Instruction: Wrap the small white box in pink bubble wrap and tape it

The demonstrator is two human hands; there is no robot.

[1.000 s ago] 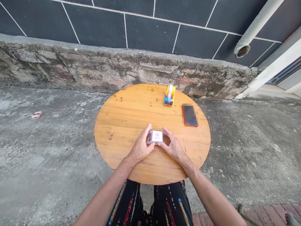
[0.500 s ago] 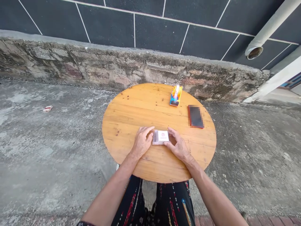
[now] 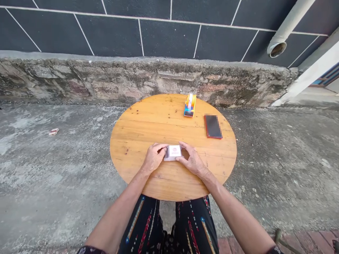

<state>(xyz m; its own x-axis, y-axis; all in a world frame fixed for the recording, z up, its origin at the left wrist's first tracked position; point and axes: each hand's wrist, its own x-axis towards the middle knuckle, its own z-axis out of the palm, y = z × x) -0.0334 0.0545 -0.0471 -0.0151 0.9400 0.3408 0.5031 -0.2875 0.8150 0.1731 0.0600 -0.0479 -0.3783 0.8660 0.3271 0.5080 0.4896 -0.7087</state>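
A small white box (image 3: 175,151) with a pink print on top lies on the round wooden table (image 3: 143,123), between my hands. What looks like clear plastic film (image 3: 166,156) shows at its left end and along its near edge. My left hand (image 3: 155,157) is closed at that left end, thumb and fingertips pinched on the film. My right hand (image 3: 192,160) holds the box's right end, thumb at the near corner and forefinger at the far corner. Its other fingers curl behind and are partly hidden.
A yellow and blue tape dispenser (image 3: 190,105) stands near the table's far edge. To its right lies a dark phone-like slab (image 3: 213,127) with a red edge, partly pixelated. A stone ledge (image 3: 116,79) and dark wall run behind the table; a drainpipe (image 3: 287,26) hangs upper right.
My left fingertips have closed in on the left end of the box's film. My right hand keeps its hold. The whole view has shifted slightly, moving the table a little left.
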